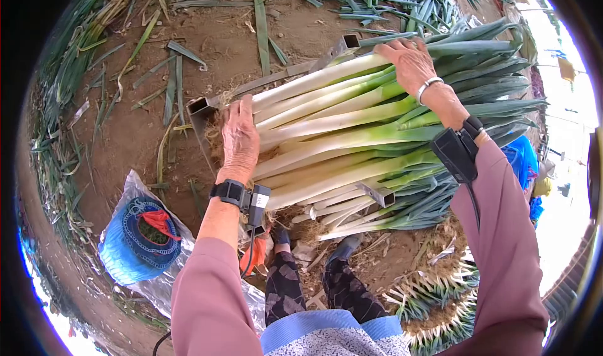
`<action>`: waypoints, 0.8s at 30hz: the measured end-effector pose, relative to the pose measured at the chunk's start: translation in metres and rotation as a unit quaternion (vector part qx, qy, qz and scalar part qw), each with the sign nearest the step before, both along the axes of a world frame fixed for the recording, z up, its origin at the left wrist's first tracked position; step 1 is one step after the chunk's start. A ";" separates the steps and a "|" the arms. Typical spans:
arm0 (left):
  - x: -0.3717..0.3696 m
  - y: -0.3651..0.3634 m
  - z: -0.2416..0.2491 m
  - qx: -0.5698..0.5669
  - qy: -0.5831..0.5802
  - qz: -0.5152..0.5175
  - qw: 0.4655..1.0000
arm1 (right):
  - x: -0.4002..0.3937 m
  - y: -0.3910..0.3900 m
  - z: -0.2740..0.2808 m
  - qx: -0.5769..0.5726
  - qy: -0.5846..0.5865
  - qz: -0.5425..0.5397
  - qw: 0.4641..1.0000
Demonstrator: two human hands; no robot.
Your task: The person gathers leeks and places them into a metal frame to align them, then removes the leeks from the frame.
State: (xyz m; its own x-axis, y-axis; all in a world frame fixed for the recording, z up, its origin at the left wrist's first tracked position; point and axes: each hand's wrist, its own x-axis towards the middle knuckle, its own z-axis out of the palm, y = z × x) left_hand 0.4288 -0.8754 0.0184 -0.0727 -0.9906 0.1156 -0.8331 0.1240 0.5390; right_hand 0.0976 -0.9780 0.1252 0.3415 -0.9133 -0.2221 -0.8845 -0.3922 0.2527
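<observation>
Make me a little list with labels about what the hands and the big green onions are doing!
place: outdoors on bare dirt strewn with loose green leaves
main thing: a big bundle of leeks lying in a metal frame
left hand: flat against the white root ends of the bundle
right hand: resting on top of the bundle, where white turns green
wrists: a black device strapped on each; a bracelet on the right
nearby: a blue spool of string on a plastic bag; more leeks on the ground
</observation>
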 end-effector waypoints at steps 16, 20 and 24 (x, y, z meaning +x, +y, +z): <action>0.010 -0.019 -0.025 -0.014 -0.019 -0.043 0.999 | -0.007 -0.010 -0.022 0.038 -0.091 0.016 0.995; 0.013 -0.022 -0.018 -0.022 -0.015 -0.039 0.999 | 0.008 -0.031 0.014 0.157 -0.069 -0.035 0.985; 0.013 -0.027 -0.019 -0.015 -0.031 -0.039 0.999 | 0.015 -0.035 -0.014 0.125 -0.021 -0.027 0.992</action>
State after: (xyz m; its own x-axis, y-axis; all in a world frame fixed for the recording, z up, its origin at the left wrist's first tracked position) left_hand 0.4422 -0.9025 -0.0009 -0.1566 -0.9781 0.1372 -0.8517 0.2040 0.4827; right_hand 0.1122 -1.0128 0.1113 0.3070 -0.8487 -0.4305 -0.9140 -0.3890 0.1152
